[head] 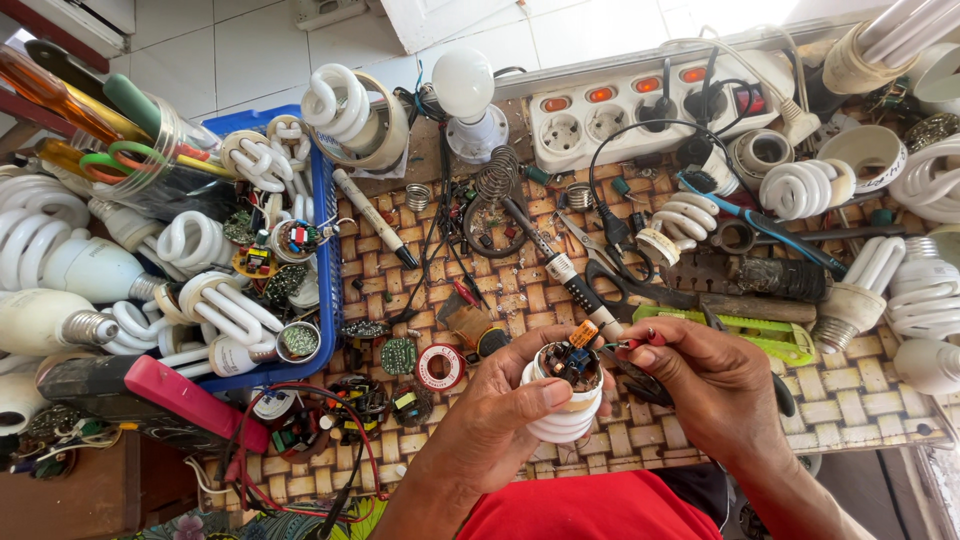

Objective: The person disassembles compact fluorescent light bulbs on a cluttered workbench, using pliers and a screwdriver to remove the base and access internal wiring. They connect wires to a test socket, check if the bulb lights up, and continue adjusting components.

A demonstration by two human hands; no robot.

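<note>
Head view: opened compact fluorescent lamp (566, 395) sits low centre, held just above the woven-pattern desk (500, 290), spiral tube pointing down toward the person, base cap off so the small circuit board (574, 360) with its orange and blue parts is exposed on top. Left hand (500, 410) is clenched round the white lamp body, thumb across the front rim. Right hand (700, 385) pinches a thin red-handled tool (640, 342) in its fingers, tip touching the board's edge; whether it is a probe or a small driver I cannot tell. Progress, judged from how things lie: housing is already open and the board is reachable, but the board is still seated in the body, wires not visibly freed, cap not refitted, so the work looks mid-way at best. Just beside the lamp: a roll of solder wire (440, 366), a loose green board (398, 355), black-handled scissors (625, 285) and a soldering iron (545, 255) lying diagonally. Farther left, a blue basket (328, 270) full of other spiral lamps and boards, with a red-cased meter (175, 395) in front of it. At the back, a white power strip (640, 110) with lit switches, and more spiral lamps along the right edge.
</note>
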